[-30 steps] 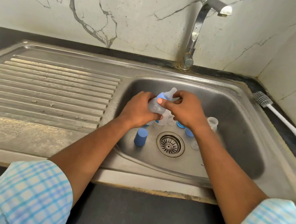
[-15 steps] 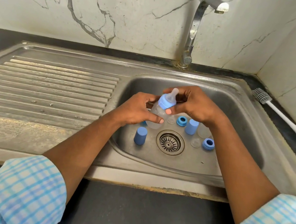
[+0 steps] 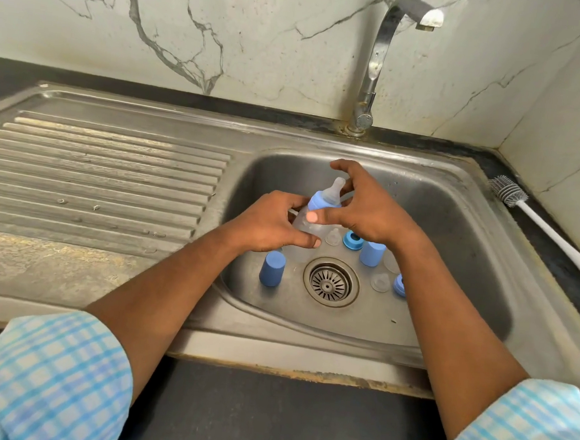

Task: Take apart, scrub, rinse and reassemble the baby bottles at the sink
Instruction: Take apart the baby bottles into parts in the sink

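Lower centre, in sink basin: blue cap upright, left of drain. Above: clear bottle, tilted, gripped in left hand; blue collar with teat cupped by right hand. Right edge: brush on worktop. Top: tap.

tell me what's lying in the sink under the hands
Around the drain: left blue cap, right blue cap, a blue ring, one clear teat, another teat. The right forearm hides part of a second ring.
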A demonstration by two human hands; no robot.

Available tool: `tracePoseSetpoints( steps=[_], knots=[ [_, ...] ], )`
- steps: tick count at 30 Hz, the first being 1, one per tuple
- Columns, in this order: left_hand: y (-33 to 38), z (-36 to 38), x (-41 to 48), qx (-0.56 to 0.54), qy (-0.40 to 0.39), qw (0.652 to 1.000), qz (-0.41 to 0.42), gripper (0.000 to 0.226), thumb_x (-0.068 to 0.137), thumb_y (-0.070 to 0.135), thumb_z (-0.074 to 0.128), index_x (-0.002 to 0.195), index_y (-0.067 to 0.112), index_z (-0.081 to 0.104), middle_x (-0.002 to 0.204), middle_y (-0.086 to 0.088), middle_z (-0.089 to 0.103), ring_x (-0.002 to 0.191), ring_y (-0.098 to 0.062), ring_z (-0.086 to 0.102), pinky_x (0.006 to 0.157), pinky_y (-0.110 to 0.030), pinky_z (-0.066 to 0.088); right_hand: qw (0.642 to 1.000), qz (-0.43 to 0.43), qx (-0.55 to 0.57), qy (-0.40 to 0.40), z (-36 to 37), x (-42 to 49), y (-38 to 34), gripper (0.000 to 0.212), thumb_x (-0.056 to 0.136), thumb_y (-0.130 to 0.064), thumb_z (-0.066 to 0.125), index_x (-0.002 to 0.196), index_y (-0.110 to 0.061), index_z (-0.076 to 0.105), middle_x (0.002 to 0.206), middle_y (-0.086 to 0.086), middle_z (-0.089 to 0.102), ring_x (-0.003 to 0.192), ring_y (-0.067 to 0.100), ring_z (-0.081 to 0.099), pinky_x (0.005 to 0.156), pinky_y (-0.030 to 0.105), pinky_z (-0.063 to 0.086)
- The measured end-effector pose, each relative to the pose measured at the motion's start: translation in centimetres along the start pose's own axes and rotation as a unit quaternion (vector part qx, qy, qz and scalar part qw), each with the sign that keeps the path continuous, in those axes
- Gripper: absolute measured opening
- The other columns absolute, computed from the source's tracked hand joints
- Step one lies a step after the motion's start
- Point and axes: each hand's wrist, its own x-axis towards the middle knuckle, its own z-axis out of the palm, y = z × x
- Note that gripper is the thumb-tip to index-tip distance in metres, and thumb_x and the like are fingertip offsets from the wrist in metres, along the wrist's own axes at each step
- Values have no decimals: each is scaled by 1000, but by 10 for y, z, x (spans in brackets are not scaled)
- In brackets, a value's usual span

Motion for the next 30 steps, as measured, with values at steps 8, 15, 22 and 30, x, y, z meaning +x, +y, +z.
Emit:
tracePoseSetpoints(
  steps=[8,15,22,30],
  knots=[
    [-6,-2,2,-10,12,1000,-13,46,67,24,89,111,23,73,95,8,76,91,-10,71,91,-43,56,999,23,29,-12,-13,-2,3,88,69,-23,89,143,-29,43,107,-1,59,94,20,66,84,37,58],
    [-4,0,2,-35,13,999,-14,43,72,21,86,113,22,71,98,6,75,94,-11,70,93,-42,56,998,-33,-18,46,5,-2,-6,67,70,-28,89,128,-24,55,93,-15,58,78,4,58,63,19,44],
    [1,-3,1,-91,-2,995,-36,46,75,13,80,118,24,67,103,6,74,99,-9,69,91,-29,54,995,-77,47,33,7,-4,-11,80,74,-2,80,141,-28,44,102,-11,66,98,4,64,84,21,49],
    [1,-4,0,-85,-16,994,-67,38,62,1,61,91,25,63,83,0,61,78,-13,55,67,-29,43,991,-35,92,-92,-2,-4,-4,84,79,12,69,148,-26,41,122,3,69,109,18,67,95,33,54]
  ],
)
